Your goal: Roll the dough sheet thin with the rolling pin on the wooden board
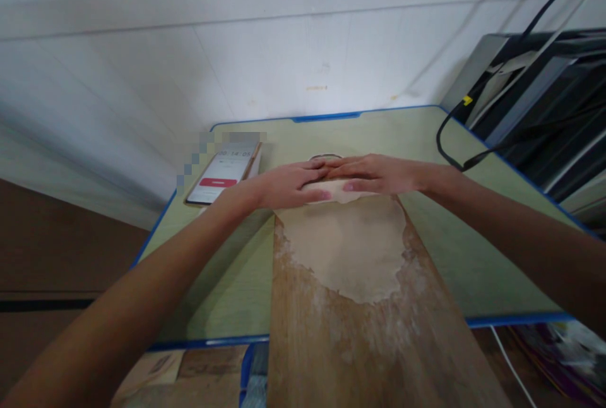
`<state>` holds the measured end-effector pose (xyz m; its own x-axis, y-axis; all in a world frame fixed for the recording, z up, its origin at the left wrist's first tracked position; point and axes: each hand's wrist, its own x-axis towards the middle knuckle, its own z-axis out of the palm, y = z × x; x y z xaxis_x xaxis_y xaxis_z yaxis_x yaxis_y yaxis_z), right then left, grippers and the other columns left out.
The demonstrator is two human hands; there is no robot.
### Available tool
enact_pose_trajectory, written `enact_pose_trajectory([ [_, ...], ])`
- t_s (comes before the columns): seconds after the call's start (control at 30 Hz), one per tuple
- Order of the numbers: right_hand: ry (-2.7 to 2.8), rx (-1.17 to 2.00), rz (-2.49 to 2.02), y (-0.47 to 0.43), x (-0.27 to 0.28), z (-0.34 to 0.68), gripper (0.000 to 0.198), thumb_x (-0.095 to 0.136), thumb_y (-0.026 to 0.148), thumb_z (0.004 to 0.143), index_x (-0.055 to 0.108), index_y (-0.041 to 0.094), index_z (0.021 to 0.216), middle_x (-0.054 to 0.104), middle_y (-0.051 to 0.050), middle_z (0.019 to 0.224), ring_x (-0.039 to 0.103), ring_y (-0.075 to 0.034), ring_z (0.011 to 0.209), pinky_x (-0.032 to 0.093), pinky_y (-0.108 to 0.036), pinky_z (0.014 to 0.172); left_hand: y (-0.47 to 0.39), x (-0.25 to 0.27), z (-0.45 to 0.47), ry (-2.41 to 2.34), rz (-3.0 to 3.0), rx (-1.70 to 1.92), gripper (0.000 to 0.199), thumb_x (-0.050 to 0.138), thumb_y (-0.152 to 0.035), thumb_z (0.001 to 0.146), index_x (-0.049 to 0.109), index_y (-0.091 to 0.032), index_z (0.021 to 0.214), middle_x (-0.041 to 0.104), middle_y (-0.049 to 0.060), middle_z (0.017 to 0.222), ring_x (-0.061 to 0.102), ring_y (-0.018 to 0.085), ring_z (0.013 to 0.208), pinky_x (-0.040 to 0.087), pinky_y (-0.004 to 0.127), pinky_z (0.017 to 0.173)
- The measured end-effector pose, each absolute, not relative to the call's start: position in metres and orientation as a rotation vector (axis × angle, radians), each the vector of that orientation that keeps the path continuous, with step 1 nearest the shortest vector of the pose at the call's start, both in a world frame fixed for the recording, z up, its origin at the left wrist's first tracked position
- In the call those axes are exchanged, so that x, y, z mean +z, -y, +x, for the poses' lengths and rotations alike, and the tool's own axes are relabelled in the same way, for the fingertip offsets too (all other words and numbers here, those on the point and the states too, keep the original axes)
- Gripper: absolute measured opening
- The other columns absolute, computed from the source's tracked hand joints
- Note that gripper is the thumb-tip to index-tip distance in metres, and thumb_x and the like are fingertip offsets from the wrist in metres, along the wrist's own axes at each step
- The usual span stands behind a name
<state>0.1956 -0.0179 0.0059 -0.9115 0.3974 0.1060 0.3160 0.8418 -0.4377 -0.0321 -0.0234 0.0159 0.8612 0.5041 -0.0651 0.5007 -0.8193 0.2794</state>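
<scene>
One board (322, 345), one dough sheet (350, 244), left hand (291, 184), right hand (381, 173) atop its rolled edge (338, 191), grip unclear.

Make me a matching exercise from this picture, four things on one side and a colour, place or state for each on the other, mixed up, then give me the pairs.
Things:
1. Phone
2. Dough
3. Board
4. Table

Descriptions:
A. Green with blue edging
B. Brown, dusted with white powder
C. Showing a red button on its screen
D. Pale and flattened, its far part under the left hand and right hand

Pairs: 1-C, 2-D, 3-B, 4-A.
</scene>
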Motion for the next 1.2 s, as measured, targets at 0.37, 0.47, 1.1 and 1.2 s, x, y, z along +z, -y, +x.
enact_pose_trajectory([
  [0.37,2.83,0.115,-0.831,0.053,-0.006,0.199,0.053,0.043,0.046,0.093,0.041,0.016,0.137,0.05,-0.014,0.138,0.048,-0.025,0.125,0.042,-0.045,0.099,0.049,0.008,-0.033,-0.839,2.995,0.057,0.047,0.051,-0.034,0.089,0.044,-0.009,0.128,0.047,0.017,0.139,0.045,0.025,0.127,0.034,0.037,0.104],
  [0.47,2.803,-0.032,-0.974,0.064,-0.011,0.198,0.051,0.04,0.044,0.094,0.044,0.012,0.133,0.056,-0.018,0.131,0.055,-0.028,0.117,0.047,-0.046,0.092,0.061,0.007,-0.034,-0.981,3.006,0.031,0.042,0.045,-0.036,0.093,0.042,-0.013,0.127,0.053,0.015,0.132,0.053,0.025,0.119,0.041,0.038,0.097],
  [1.1,2.661,-0.085,-0.991,0.143,-0.019,0.197,0.069,0.038,0.053,0.091,0.027,0.01,0.144,0.036,-0.019,0.147,0.034,-0.028,0.134,0.033,-0.051,0.106,0.14,-0.005,-0.037,-1.054,3.018,0.233,0.081,0.037,-0.063,0.087,0.025,-0.004,0.142,0.033,0.025,0.145,0.031,0.036,0.134,0.026,0.049,0.107],
  [1.2,2.656,-0.047,-1.003,0.119,-0.015,0.197,0.068,0.03,0.055,0.093,0.032,0.007,0.141,0.043,-0.021,0.142,0.041,-0.029,0.13,0.039,-0.05,0.101,0.117,0.0,-0.035,-1.115,2.976,0.214,0.072,0.037,-0.057,0.09,0.028,-0.005,0.14,0.039,0.023,0.143,0.04,0.033,0.13,0.033,0.046,0.103],
])
